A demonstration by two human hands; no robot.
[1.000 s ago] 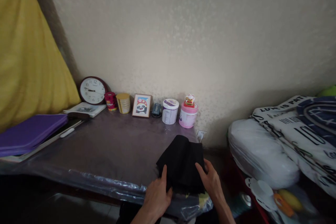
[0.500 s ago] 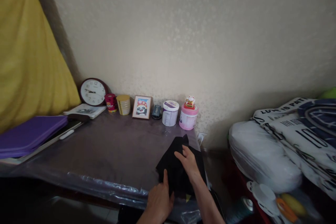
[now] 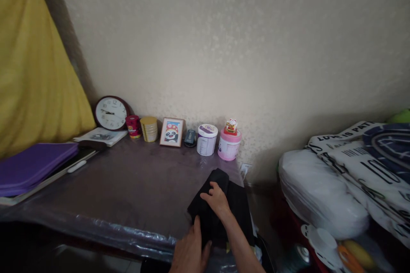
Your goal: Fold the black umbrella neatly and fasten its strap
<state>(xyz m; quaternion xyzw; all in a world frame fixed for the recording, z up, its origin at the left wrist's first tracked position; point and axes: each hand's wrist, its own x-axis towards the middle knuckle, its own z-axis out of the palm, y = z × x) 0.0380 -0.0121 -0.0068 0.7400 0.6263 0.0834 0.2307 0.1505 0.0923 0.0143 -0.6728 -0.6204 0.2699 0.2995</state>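
Observation:
A black cloth (image 3: 238,204), partly folded over itself, lies on the right front corner of the table. My right hand (image 3: 218,200) rests on top of it, fingers a little bent and the thumb held apart. At the cloth's lower left edge is my left hand (image 3: 189,247), its index finger stretched along the edge and its thumb spread away. Both hands touch the cloth, and my right forearm hides part of it.
Along the wall stand a clock (image 3: 111,113), a red can (image 3: 133,126), a yellow-lidded tub (image 3: 149,129), a panda picture (image 3: 172,132), a purple-lidded tub (image 3: 206,140) and a pink tub (image 3: 229,147) bearing a cat figurine (image 3: 230,126). Purple folders (image 3: 38,164) lie left; bagged bedding (image 3: 320,192) sits right.
My right hand has moved slightly left and down across the cloth. The cloth's upper part now forms a rounded fold where a pointed corner stood. My left hand has shifted a little down and left.

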